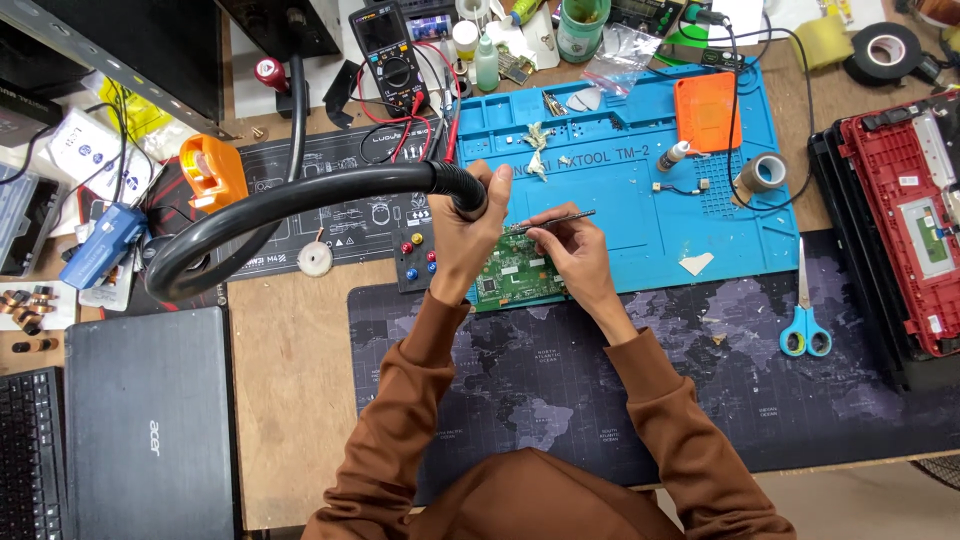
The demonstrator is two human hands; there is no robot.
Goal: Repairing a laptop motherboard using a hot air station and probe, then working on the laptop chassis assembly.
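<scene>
A cluttered wooden desk (290,400) with a blue repair mat (640,200) is seen from the head camera.
A green circuit board (515,275) is kept at the mat's near edge, between both hands. The black flexible hose (300,195) is gripped at its nozzle by the left hand (468,235), apparently to aim it at the board; thin tweezers (555,220) are pinched in the right hand (575,255), tips over the board. Scissors (805,315) lie well apart.

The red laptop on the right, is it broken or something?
It looks opened up, not smashed. The red laptop lies at the table's right edge with its inner frame bare. A green circuit board sits apart from it under both hands: the left hand grips a black hose, the right hand holds a thin tool.
</scene>
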